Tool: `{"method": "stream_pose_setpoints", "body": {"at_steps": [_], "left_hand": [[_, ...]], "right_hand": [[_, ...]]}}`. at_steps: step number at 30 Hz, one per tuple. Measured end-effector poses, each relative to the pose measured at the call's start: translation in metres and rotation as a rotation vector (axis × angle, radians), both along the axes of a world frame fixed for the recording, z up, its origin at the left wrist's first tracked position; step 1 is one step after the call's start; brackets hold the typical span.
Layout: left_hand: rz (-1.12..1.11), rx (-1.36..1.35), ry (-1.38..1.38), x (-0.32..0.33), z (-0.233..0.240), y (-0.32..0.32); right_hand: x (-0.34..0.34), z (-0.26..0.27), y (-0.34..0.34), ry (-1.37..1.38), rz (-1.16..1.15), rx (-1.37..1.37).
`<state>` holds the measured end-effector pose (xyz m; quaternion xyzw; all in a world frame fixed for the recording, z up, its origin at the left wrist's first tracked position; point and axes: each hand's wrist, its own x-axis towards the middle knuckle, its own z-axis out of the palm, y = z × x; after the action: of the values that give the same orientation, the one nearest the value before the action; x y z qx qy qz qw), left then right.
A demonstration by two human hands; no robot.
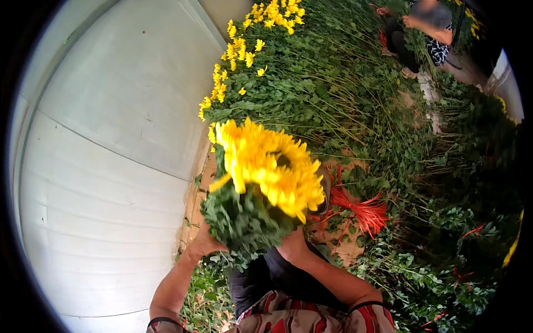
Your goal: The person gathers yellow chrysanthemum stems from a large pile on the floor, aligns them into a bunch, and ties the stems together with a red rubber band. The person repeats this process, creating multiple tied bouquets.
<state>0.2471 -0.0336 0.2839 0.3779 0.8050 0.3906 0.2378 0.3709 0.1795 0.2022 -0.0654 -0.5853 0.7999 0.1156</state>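
Note:
A bunch of yellow chrysanthemums stands upright before my body, its flower heads towards the camera and slightly blurred. My left hand grips its leafy green side at the left. At the right, my right hand holds the same bunch lower down; the leaves hide part of its fingers. A bundle of red plastic ties lies on the ground to the right of the bunch. Beyond the bunch, many cut chrysanthemum stems lie in a wide layer, with yellow blooms at their left ends.
A pale wall panel runs along the left side. Another person crouches among the stems at the upper right. More leafy stems with scattered red ties lie at the right. Loose leaves litter the tan ground.

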Motion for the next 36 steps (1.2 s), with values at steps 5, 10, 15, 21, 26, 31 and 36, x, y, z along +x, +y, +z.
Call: {"method": "stream_pose_setpoints", "body": {"at_steps": [5,10,15,21,26,31,36], "left_hand": [[-0.046,-0.014,0.002,0.028,0.007,0.031],[-0.104,-0.117,0.293,0.040,-0.044,-0.036],[-0.148,-0.116,0.506,0.032,-0.013,-0.020],[-0.073,-0.161,0.266,0.020,-0.020,-0.025],[-0.079,-0.172,0.268,0.022,-0.014,-0.026],[-0.014,-0.122,-0.029,0.008,-0.020,0.000],[-0.044,-0.195,0.227,-0.023,-0.025,0.018]], "right_hand": [[0.024,0.017,0.010,0.061,0.036,-0.058],[0.023,0.040,0.016,0.369,-0.175,0.751],[0.020,0.028,0.014,0.375,-0.160,0.562],[-0.002,-0.052,0.003,0.524,-0.020,0.500],[-0.001,-0.018,0.006,0.420,0.111,0.291],[0.009,-0.008,0.021,0.393,-0.063,0.784],[-0.016,0.010,0.048,-0.134,0.107,0.250]]}}
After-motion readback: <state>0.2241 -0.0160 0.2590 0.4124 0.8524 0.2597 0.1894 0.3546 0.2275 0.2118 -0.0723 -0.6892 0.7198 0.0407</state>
